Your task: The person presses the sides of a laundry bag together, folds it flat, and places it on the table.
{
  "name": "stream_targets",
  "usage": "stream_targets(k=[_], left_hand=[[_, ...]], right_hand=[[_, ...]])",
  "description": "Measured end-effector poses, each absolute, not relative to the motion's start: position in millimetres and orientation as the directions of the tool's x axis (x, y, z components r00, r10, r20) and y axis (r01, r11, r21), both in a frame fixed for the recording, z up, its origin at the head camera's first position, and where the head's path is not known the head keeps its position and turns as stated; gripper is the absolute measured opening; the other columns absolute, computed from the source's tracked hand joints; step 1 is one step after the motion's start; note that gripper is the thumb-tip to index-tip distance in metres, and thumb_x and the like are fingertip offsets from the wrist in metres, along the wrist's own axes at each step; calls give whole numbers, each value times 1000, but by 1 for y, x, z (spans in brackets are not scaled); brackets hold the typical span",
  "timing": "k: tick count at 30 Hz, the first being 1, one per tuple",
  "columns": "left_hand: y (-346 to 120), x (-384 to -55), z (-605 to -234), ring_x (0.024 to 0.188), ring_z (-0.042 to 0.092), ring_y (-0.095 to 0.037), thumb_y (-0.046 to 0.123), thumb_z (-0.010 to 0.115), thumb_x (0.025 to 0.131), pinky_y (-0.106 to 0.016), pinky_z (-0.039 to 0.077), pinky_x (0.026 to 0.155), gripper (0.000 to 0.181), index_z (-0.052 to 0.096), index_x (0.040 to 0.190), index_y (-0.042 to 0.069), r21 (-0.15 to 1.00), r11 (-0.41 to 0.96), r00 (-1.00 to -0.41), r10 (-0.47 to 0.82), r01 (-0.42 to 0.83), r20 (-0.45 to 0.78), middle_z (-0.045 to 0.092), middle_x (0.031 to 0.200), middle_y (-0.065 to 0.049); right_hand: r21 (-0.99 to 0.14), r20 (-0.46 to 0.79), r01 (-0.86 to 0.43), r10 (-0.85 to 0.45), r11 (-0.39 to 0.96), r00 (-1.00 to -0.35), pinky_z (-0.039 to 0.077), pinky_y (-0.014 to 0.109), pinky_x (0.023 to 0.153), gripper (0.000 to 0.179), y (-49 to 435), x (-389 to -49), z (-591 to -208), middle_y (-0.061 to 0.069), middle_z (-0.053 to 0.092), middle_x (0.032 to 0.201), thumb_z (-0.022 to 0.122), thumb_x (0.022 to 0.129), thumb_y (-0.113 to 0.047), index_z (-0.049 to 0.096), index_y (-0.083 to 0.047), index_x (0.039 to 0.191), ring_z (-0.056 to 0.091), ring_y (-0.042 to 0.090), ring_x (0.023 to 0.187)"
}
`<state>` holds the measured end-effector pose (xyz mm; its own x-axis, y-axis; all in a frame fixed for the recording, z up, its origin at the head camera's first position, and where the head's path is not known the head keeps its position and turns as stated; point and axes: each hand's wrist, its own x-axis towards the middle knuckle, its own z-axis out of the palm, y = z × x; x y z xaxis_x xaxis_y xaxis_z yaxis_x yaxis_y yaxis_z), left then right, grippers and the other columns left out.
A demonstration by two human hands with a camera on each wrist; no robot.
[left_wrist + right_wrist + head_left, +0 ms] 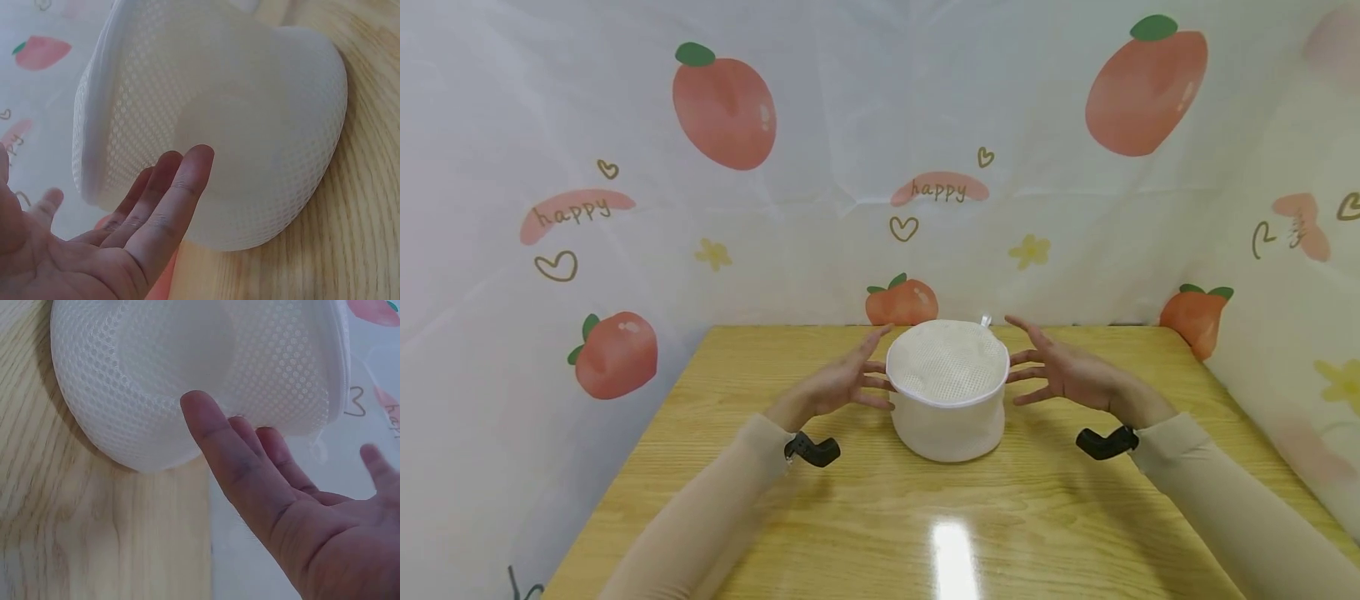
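A white mesh laundry bag (951,425), round and drum-shaped with a zipped rim, stands upright on the wooden table. Its netted top faces up, and a small pale tab (986,320) sticks up at the back right of the rim. My left hand (850,379) is at its left side with fingers spread and nearly straight. On the opposite side my right hand (1075,375) has its fingers extended toward the bag's wall. Fingertips of both hands are at or very near the mesh; light contact is hard to tell. Neither hand grips it.
The wooden table (820,517) carries a bright light reflection near its front. Behind it and to the right hangs a white cloth (835,108) printed with fruit. Each wrist wears a black strap mount (1108,443). A dark wire (514,582) shows at the lower left.
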<state>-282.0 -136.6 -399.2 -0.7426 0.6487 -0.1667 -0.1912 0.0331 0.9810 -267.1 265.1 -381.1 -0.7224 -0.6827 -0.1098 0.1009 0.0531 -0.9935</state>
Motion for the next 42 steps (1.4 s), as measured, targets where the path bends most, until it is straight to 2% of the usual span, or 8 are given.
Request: stream_targets(k=[6, 15, 22, 26, 30, 34, 37, 42], left_hand=[[-131, -280, -402, 130, 56, -44, 51, 27, 114, -65, 50, 99, 57, 19, 167, 33, 985, 22, -718, 682, -169, -138, 35, 159, -24], [-117, -273, -412, 135, 52, -44, 50, 32, 113, -58, 55, 97, 55, 26, 165, 34, 983, 25, -714, 684, -180, -148, 25, 164, -15], [-105, -271, -426, 139, 46, -47, 49, 37, 113, -53, 58, 95, 55, 31, 164, 28, 979, -4, -760, 631, -205, -156, 11, 170, -4], [-100, -271, -431, 142, 44, -45, 39, 44, 114, -52, 57, 97, 55, 29, 165, 25, 977, -2, -763, 625, -214, -166, 10, 171, -7], [-99, -270, -435, 134, 53, -39, 23, 53, 111, -51, 57, 97, 59, 27, 165, 23, 977, 12, -771, 612, -213, -176, 14, 170, -14], [-100, -268, -436, 125, 59, -33, 18, 56, 110, -51, 57, 97, 62, 27, 165, 22, 977, 13, -776, 605, -214, -178, 16, 169, -16], [-100, -267, -435, 127, 57, -32, 17, 55, 110, -51, 57, 98, 62, 26, 165, 21, 976, 5, -776, 606, -216, -175, 17, 168, -18], [-100, -265, -433, 129, 54, -33, 17, 57, 109, -51, 56, 99, 64, 26, 165, 21, 973, 1, -783, 593, -230, -186, 23, 163, -21]], right_hand=[[-995, -105, 72, -719, 76, -687, 45, 70, 104, 55, 259, -266, -384, 31, 12, 163, 18, 117, -36, 7, -27, 169, 41, 43, 143], [-994, -99, 108, -723, 34, -683, 49, 66, 101, 52, 247, -265, -401, 23, 11, 164, 21, 117, -35, 27, -8, 161, 49, 34, 136], [-993, -91, 121, -706, 9, -702, 50, 64, 102, 43, 236, -263, -418, 18, 8, 164, 23, 117, -34, 36, -11, 151, 42, 34, 139], [-989, -128, 148, -678, 29, -723, 51, 62, 102, 41, 230, -262, -425, 17, 8, 164, 24, 117, -37, 38, -13, 147, 38, 37, 141], [-986, -150, 161, -661, 45, -735, 51, 61, 103, 46, 226, -261, -428, 17, 7, 165, 26, 116, -41, 34, -11, 149, 29, 45, 147], [-986, -151, 157, -664, 52, -732, 51, 61, 103, 48, 225, -260, -429, 18, 7, 165, 27, 116, -40, 32, -8, 151, 23, 50, 149], [-987, -154, 141, -666, 73, -730, 51, 60, 103, 45, 228, -262, -427, 18, 9, 165, 27, 117, -38, 33, -9, 151, 26, 49, 149], [-982, -156, 47, -646, 182, -747, 53, 57, 102, 48, 235, -268, -417, 17, 12, 168, 34, 116, -35, 32, -13, 159, 44, 44, 138]])
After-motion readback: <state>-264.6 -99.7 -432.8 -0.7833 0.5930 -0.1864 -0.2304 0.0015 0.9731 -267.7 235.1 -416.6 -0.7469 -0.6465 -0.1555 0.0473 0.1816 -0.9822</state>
